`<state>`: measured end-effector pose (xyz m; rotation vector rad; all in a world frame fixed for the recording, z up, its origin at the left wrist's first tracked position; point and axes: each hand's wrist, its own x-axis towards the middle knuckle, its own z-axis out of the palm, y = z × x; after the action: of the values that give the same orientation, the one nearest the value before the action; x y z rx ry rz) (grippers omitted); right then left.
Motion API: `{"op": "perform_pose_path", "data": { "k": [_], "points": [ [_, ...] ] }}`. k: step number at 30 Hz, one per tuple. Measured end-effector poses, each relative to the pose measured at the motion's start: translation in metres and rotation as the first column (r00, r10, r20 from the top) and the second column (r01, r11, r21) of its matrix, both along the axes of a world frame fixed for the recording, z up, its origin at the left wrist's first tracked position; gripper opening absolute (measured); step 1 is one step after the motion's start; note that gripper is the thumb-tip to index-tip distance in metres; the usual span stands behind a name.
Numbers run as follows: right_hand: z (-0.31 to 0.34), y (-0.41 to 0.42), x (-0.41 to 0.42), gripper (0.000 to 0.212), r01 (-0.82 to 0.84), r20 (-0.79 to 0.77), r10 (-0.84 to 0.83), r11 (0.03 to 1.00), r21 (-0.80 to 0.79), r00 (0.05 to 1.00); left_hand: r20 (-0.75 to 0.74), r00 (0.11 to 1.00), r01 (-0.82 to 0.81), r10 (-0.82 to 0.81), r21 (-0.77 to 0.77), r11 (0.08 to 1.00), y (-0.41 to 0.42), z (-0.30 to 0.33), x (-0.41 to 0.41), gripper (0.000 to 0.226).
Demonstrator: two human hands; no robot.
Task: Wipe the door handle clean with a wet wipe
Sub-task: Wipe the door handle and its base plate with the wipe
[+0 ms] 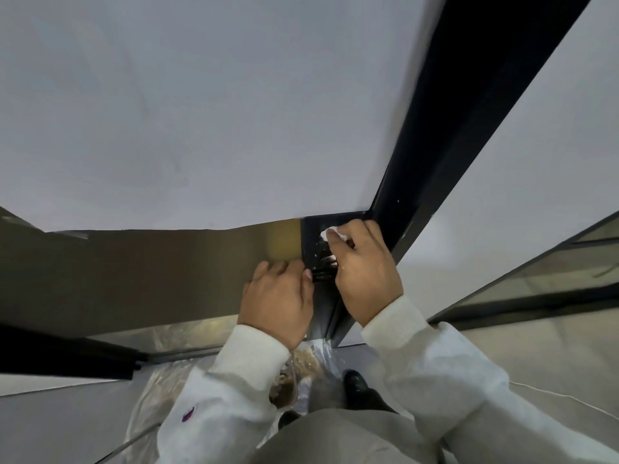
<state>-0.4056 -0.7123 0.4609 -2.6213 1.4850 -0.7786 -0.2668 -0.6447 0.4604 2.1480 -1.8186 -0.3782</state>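
Note:
The black door handle (322, 262) sits on a dark lock plate at the door's edge, mostly hidden by my hands. My right hand (363, 272) is closed on a white wet wipe (331, 234) and presses it against the upper part of the handle; only a corner of the wipe shows above my fingers. My left hand (278, 298) rests flat against the brown band of the door just left of the handle, thumb touching the plate, holding nothing.
The door (167, 112) is pale above and brown across the middle, with a black frame (452, 112) running up to the right. A glass panel (552, 272) stands to the right. Below, a plastic sheet (187, 373) covers the floor beside my dark shoe (355, 383).

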Motion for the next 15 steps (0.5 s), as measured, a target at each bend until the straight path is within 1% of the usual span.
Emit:
{"op": "perform_pose_path", "data": {
  "k": [2, 3, 4, 5, 7, 11, 15],
  "points": [
    [0.0, 0.006, -0.004, 0.038, 0.136, 0.072, -0.144, 0.985, 0.106, 0.987, -0.01, 1.0, -0.002, 0.002, -0.002, 1.0, 0.001, 0.001, 0.0, 0.048],
    [0.0, 0.008, -0.004, 0.043, 0.184, 0.057, -0.193, 0.974, 0.132, 0.98, -0.01, 1.0, -0.006, 0.006, -0.008, 1.0, 0.001, 0.001, -0.001, 0.048],
    [-0.001, 0.009, -0.003, 0.05, 0.204, 0.01, -0.208, 0.968, 0.143, 0.978, -0.011, 1.0, -0.013, 0.013, -0.016, 1.0, 0.001, 0.001, -0.001, 0.047],
    [-0.003, 0.008, -0.003, 0.055, 0.212, -0.02, -0.211, 0.967, 0.139, 0.977, -0.013, 1.0, -0.016, 0.016, -0.02, 1.0, 0.0, 0.001, -0.001, 0.047],
    [-0.005, 0.006, -0.001, 0.057, 0.223, -0.038, -0.22, 0.969, 0.108, 0.975, -0.015, 1.0, -0.02, 0.02, -0.016, 1.0, 0.0, -0.001, -0.001, 0.047],
    [-0.004, 0.01, 0.003, 0.047, 0.183, -0.004, -0.183, 0.983, 0.031, 0.983, -0.018, 1.0, -0.015, 0.015, 0.004, 1.0, -0.002, -0.004, 0.0, 0.047],
    [-0.001, 0.015, 0.009, 0.039, 0.131, -0.065, -0.132, 0.991, -0.01, 0.989, -0.019, 1.0, -0.019, 0.019, -0.001, 1.0, -0.002, -0.005, 0.0, 0.045]
  ]
}}
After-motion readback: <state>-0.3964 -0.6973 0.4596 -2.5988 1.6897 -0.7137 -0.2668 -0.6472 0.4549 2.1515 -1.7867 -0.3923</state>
